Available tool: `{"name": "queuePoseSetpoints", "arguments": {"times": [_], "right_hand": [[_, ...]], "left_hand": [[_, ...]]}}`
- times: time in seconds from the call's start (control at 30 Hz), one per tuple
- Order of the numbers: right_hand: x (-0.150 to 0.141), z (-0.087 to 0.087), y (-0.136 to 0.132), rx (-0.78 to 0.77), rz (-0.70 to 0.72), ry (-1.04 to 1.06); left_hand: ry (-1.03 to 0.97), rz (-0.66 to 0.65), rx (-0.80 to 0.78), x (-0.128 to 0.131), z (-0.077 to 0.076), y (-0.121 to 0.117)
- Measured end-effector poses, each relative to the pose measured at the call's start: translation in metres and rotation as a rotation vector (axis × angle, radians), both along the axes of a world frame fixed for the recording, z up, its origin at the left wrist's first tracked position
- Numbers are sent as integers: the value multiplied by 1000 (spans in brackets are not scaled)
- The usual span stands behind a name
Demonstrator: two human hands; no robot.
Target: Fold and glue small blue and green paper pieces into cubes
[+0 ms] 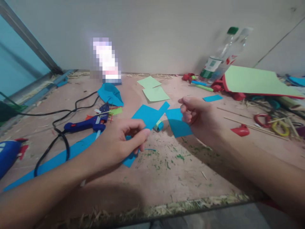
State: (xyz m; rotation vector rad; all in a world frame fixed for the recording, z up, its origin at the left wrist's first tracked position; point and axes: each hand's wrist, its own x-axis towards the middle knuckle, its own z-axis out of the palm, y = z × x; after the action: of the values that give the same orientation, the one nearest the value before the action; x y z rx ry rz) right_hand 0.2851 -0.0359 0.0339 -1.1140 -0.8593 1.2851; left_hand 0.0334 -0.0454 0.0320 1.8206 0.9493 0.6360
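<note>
My left hand (pixel 128 140) is closed, its thumb and fingers pinching a blue paper strip (pixel 160 114). The strip slants up to the right past the fingertips, and its lower end shows below the hand. A blue paper sheet (pixel 144 115) lies just behind it. Close to the strip sits a small green-and-blue paper roll (pixel 158 125). My right hand (pixel 199 116) hovers over the right edge of another blue sheet (pixel 176 124). Its fingers are curled in with the thumb against them, and nothing shows between them.
At left lie a blue glue gun (pixel 88 124) with a black cord, a long blue paper strip (pixel 78 147) and crumpled blue paper (pixel 111 93). Light green squares (pixel 156 94) lie behind. Bottles (pixel 212 65), a green sheet (pixel 252 81), sticks and rings (pixel 280 128) occupy the right.
</note>
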Motion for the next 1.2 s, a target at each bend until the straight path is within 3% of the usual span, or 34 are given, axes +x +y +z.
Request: {"name": "queuePoseSetpoints", "arguments": {"times": [0.1, 0.33, 0.5, 0.73, 1.2], "right_hand": [[3, 2, 4, 7, 14, 3], [-13, 1, -8, -64, 388, -9], [-10, -2, -8, -82, 413, -10], [-7, -5, -11, -53, 369, -7], [-5, -10, -10, -44, 433, -26]], "left_hand": [[27, 33, 60, -3, 3, 3], [166, 6, 246, -3, 5, 3], [193, 33, 287, -1, 0, 3], [-68, 175, 159, 5, 1, 4], [-246, 231, -70, 4, -8, 8]]}}
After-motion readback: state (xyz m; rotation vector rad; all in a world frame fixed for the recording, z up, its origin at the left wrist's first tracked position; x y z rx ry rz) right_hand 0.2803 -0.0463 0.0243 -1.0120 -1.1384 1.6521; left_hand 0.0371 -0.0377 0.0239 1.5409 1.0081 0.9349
